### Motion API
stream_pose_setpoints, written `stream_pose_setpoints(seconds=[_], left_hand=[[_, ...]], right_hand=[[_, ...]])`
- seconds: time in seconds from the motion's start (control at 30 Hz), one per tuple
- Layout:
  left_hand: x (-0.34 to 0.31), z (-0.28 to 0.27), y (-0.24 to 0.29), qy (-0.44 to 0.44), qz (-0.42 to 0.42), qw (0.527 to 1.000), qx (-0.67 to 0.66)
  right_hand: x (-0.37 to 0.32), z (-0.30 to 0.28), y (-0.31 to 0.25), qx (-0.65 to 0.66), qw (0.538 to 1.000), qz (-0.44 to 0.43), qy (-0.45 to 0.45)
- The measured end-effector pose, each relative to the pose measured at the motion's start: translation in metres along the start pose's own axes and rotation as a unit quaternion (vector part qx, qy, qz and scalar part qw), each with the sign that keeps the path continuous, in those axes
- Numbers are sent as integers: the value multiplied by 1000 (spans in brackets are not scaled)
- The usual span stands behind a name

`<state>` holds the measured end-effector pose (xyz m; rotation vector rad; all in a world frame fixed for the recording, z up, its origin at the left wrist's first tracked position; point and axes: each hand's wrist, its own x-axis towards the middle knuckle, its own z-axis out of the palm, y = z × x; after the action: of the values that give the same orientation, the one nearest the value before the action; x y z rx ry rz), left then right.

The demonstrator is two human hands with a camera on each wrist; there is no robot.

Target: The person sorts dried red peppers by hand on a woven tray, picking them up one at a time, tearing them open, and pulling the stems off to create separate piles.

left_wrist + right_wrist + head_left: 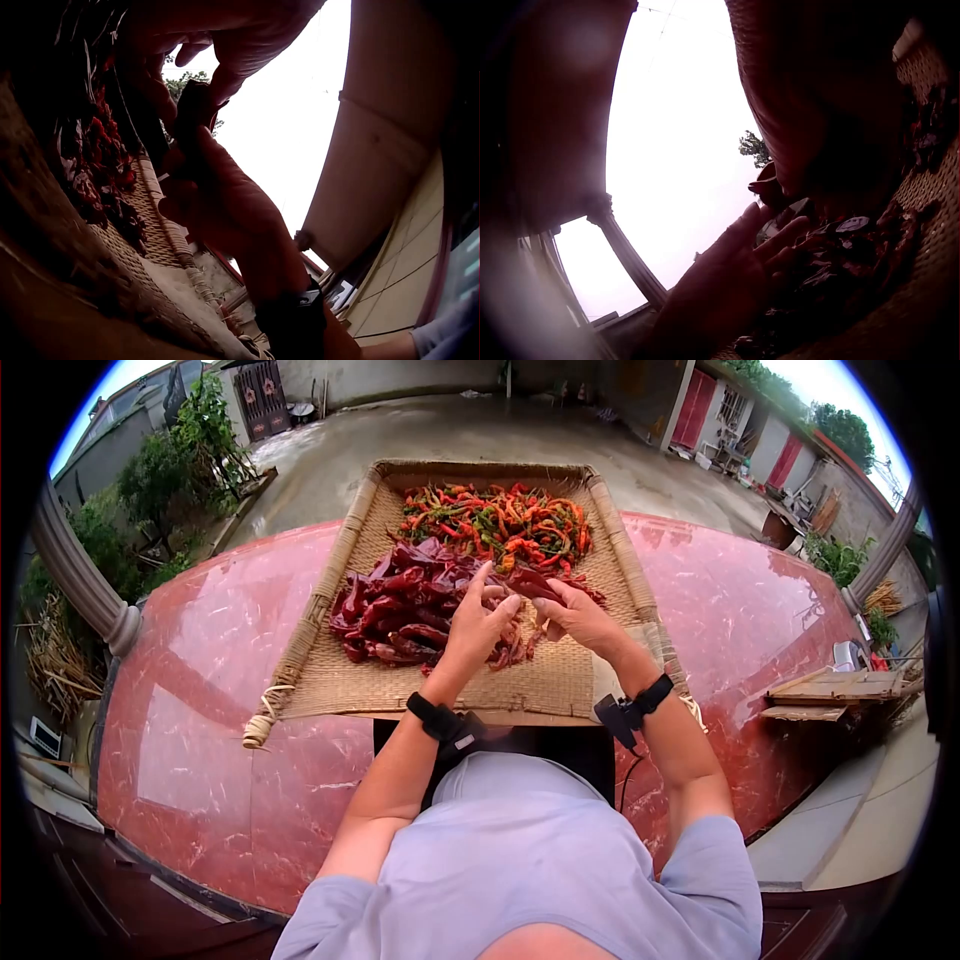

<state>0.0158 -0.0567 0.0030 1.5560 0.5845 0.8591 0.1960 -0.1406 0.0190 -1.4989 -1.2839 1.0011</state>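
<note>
Over the woven tray (pixel 545 685), my right hand (pixel 590 625) pinches a dark red dried chili pepper (pixel 535 584) between thumb and fingers. That chili pepper (pixel 196 109) looks almost black in the left wrist view. My left hand (pixel 478 628) is just to its left, index finger extended and the thumb close to the pepper. In the right wrist view the left hand (pixel 720 292) reaches up toward the pepper's end with fairly straight fingers. Below both hands lies a heap of large dark red dried chilies (pixel 400 605), partly hidden by the left hand.
Smaller red, orange and green chilies (pixel 500 525) lie at the tray's far end. A thick rolled rim (pixel 315 605) edges the tray, which stands above a glossy red stone floor (pixel 220 740). A wooden board (pixel 835 688) is off to the right.
</note>
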Motion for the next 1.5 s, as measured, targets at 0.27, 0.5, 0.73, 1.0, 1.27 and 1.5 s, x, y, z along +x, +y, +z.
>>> stream_pose_setpoints(seconds=[0.27,0.5,0.73,1.0,1.27,1.5], left_hand=[[2,-7,2,67,-41,996,-44],[13,-16,5,182,73,979,-52],[11,-19,-7,103,42,994,-11],[9,-19,-6,91,42,995,28],[5,-17,-5,65,20,998,17],[7,-11,-11,23,7,1000,16]], right_hand=[[-5,7,16,-8,996,52,-66],[23,7,32,-31,994,99,45],[54,9,40,-369,913,-75,159],[51,-40,30,-523,822,163,156],[63,-57,77,-617,758,121,174],[46,-49,53,-513,810,-21,282]])
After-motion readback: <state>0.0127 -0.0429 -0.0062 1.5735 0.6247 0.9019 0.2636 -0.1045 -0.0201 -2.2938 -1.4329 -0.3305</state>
